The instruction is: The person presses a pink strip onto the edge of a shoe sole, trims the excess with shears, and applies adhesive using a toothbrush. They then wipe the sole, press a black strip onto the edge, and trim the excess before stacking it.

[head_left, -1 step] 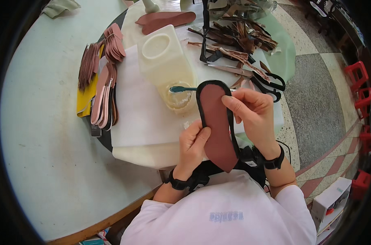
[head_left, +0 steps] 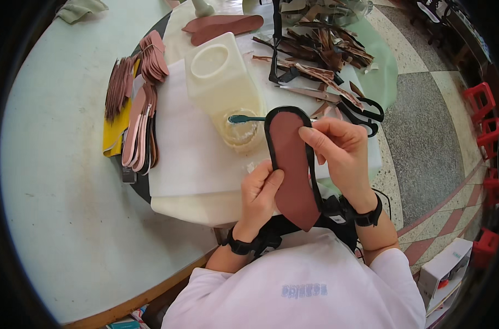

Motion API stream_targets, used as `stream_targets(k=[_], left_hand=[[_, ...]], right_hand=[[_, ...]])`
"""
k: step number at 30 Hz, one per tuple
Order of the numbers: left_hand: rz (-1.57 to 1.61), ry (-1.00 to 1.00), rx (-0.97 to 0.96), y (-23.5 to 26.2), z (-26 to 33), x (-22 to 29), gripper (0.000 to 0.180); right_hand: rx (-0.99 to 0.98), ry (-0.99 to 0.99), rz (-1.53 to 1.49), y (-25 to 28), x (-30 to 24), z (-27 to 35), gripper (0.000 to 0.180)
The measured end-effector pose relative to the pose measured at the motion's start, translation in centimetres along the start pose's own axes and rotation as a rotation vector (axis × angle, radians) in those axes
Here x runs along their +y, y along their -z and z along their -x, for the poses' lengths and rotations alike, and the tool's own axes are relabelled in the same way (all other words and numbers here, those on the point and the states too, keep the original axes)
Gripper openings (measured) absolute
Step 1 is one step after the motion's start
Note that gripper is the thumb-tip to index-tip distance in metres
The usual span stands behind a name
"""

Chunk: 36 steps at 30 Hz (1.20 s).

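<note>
A reddish-brown shoe insole (head_left: 291, 164) with a black strip around much of its edge is held up in front of me, rounded end away from me and pointed end toward me. My left hand (head_left: 258, 193) pinches its left edge, thumb on top. At the upper right edge, my right hand (head_left: 339, 152) grips the insole and its black edging (head_left: 316, 189) between thumb and fingers. Behind the rounded end lies a teal-handled brush (head_left: 246, 119), partly hidden by the insole. It rests across the opening of a cream plastic container (head_left: 227, 82) with whitish paste in it.
Large black-handled scissors (head_left: 337, 100) lie right of the container, near a heap of brown and black scraps (head_left: 329, 46). Bundled insoles (head_left: 141, 129) stand at left beside a yellow piece (head_left: 113, 134). More insoles (head_left: 227, 24) lie at the back. Red stools (head_left: 480, 103) stand at far right.
</note>
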<state>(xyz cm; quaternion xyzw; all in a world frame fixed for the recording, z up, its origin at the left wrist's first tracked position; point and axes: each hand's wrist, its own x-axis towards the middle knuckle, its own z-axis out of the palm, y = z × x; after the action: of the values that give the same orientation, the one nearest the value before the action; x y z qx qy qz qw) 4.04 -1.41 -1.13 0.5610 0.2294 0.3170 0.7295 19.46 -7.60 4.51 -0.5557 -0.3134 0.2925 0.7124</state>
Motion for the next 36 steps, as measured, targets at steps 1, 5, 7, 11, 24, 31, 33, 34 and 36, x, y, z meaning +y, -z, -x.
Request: stream_targets(k=[1,5,7,11,24,31,33,34,36], left_hand=[[0.003,0.003,0.002,-0.1,0.0,0.0,0.023],[0.006,0.007,0.012,-0.1,-0.1,0.0,0.022],[0.014,0.023,0.019,-0.2,-0.2,0.1,0.022],[0.191,0.064,-0.011,-1.5,-0.5,1.7,0.022],[0.06,0.007,0.041,-0.7,-0.4,-0.3,0.023],[0.282,0.106,-0.014,-1.2,-0.5,0.9,0.024],[0.25,0.122,0.021,-1.1,-0.6,0.9,0.024],[0.249,0.124,0.024,-1.3,-0.6,1.1,0.024],[0.224,0.149,0.061,-2.0,-0.6,1.9,0.015]], right_hand=[[0.001,-0.019,-0.013,0.1,0.2,0.0,0.013],[-0.001,-0.015,-0.059,-0.2,0.5,0.0,0.011],[-0.012,-0.019,-0.027,0.0,0.4,0.1,0.011],[0.003,0.025,0.092,-0.1,0.7,0.3,0.012],[0.02,0.257,0.349,-0.2,1.3,0.4,0.015],[-0.005,0.256,0.38,0.0,1.0,0.7,0.019],[-0.017,0.245,0.394,0.0,1.0,0.8,0.02],[-0.031,0.246,0.404,0.2,1.1,0.8,0.02],[-0.046,0.248,0.415,0.2,1.1,0.8,0.02]])
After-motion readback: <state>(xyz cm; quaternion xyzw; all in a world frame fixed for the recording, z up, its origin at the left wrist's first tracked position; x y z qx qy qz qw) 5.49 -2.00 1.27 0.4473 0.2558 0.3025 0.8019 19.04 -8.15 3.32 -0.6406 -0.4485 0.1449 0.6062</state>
